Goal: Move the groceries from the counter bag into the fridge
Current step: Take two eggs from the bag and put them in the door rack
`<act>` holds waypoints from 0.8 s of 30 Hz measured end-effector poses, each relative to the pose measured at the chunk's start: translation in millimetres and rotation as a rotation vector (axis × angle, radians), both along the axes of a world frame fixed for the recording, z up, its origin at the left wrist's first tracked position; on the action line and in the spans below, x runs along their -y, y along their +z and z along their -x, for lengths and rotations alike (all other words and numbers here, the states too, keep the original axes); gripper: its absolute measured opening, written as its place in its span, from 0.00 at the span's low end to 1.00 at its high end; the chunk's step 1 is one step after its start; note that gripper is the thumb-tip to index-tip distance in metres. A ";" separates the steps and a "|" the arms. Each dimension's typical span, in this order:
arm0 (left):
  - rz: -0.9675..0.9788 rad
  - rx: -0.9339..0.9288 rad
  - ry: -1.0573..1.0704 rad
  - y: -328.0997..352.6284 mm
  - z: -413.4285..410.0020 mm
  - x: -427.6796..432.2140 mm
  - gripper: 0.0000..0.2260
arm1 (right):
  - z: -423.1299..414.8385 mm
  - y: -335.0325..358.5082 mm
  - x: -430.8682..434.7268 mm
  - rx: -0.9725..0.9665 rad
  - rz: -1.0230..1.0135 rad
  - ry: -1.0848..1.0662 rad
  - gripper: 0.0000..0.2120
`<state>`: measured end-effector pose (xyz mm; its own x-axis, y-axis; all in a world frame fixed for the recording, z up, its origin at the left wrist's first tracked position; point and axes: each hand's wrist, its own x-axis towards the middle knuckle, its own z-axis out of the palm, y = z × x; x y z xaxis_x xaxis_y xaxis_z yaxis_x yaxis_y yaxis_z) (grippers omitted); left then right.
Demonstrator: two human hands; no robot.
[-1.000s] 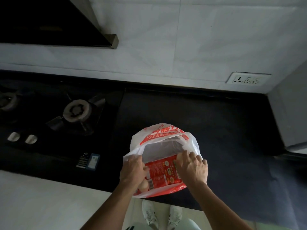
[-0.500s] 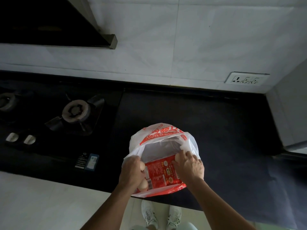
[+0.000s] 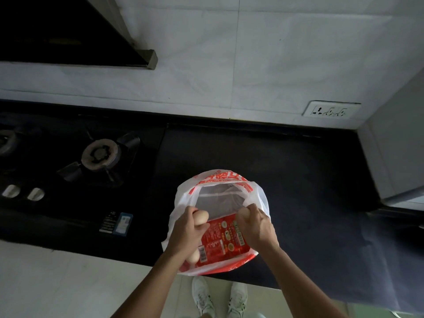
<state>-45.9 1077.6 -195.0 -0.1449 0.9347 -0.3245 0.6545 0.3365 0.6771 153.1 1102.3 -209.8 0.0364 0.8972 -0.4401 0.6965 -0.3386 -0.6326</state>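
Observation:
A white plastic bag [image 3: 259, 193] with red print stands open on the dark counter [image 3: 298, 180] near its front edge. Inside lies a red printed package [image 3: 223, 241]. My left hand [image 3: 187, 232] is over the bag's left side, closed around a pale brown egg [image 3: 202, 217]. Another egg [image 3: 193, 257] shows low in the bag by my left wrist. My right hand [image 3: 254, 226] grips the bag's right rim, pinching the plastic.
A black gas hob with a burner [image 3: 101, 154] and two knobs [image 3: 23, 192] fills the counter's left. A wall socket [image 3: 330, 110] sits at back right. A grey appliance side [image 3: 399, 143] stands at the right edge. White shoes [image 3: 218, 297] show on the floor below.
My left hand has drawn up out of the bag with an egg in its fingers. My right hand has closed tighter on the bag's rim.

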 end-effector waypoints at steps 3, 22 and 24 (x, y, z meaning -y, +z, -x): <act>0.181 0.423 0.189 23.8 -7.5 -1.6 0.16 | -4.4 22.7 -0.7 -0.266 0.007 -0.144 0.11; 0.010 0.745 0.206 88.6 -28.9 29.2 0.09 | 6.5 106.6 36.5 -0.684 -0.166 -0.132 0.07; 0.004 0.749 0.230 88.8 -24.3 33.3 0.08 | 13.9 103.9 38.6 -0.661 -0.175 -0.113 0.07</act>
